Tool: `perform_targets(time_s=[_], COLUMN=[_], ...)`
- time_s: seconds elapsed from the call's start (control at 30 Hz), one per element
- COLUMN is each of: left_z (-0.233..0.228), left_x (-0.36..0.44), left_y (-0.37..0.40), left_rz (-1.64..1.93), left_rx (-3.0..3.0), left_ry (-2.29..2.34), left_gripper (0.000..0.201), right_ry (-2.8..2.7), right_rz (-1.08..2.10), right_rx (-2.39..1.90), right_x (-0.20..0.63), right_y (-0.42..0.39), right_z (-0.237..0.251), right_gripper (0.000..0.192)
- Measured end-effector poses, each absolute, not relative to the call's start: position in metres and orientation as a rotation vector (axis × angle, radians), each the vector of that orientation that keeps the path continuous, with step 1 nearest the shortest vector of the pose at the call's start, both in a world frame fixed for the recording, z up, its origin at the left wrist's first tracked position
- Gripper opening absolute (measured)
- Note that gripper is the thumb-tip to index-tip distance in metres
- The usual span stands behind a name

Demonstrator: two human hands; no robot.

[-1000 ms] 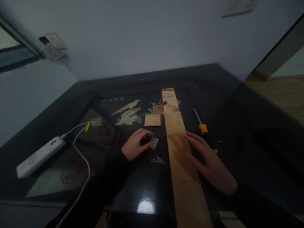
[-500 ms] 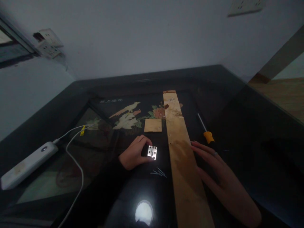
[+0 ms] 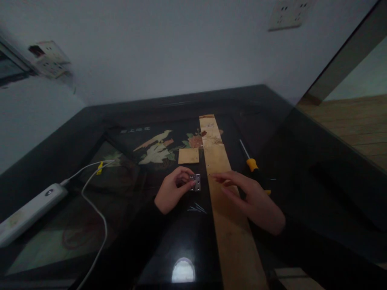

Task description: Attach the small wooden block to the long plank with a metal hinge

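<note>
My left hand (image 3: 174, 189) pinches a small metal hinge (image 3: 198, 182) between thumb and fingers, its screw holes facing up. Over the long wooden board (image 3: 232, 233) reaches my right hand (image 3: 248, 197), fingers stretched out and slightly apart, with nothing seen in them. Its fingertips are close to the board's left edge; whether they touch the wood I cannot tell. A small square wooden piece (image 3: 188, 156) with tiny holes lies left of the board, beyond the hinge. Several screws (image 3: 198, 208) lie on the dark table just below my left hand.
A screwdriver (image 3: 252, 164) with a yellow and black handle lies right of the board. At the left, a white power strip (image 3: 33, 211) has a white cable (image 3: 101, 213) running across the dark tabletop (image 3: 169, 241). A wall stands behind the table.
My right hand has moved left from the board's right edge to over the board. The hinge in my left hand has tilted and shines less. The view has shifted a little to the right.
</note>
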State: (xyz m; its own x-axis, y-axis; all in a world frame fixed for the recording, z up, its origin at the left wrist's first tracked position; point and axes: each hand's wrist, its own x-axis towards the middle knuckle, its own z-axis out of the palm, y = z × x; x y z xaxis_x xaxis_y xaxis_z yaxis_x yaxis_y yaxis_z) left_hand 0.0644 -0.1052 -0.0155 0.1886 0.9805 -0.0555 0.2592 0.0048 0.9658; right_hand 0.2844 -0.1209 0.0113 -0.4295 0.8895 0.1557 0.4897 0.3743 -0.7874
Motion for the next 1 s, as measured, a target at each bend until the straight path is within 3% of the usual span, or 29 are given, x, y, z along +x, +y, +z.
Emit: perform_targets(time_s=[0.13, 0.37, 1.0], left_z=[-0.001, -0.008, -0.013], left_x=[0.085, 0.1, 0.096], left_y=[-0.12, -0.138, -0.148], left_rz=[1.032, 1.031, 1.032], left_rx=[1.175, 0.928, 0.962], left_ry=[1.032, 0.921, 0.928], left_gripper=[0.026, 0.031, 0.02], right_ry=[-1.971, -1.488, -1.432], right_rz=[1.264, 1.883, 1.83], right_rx=[-1.233, -0.922, -0.966], right_x=[0.271, 0.265, 0.261], right_y=[-0.115, -0.124, -0.12], right_z=[0.023, 0.013, 0.004], right_gripper=[0.029, 0.024, 0.026])
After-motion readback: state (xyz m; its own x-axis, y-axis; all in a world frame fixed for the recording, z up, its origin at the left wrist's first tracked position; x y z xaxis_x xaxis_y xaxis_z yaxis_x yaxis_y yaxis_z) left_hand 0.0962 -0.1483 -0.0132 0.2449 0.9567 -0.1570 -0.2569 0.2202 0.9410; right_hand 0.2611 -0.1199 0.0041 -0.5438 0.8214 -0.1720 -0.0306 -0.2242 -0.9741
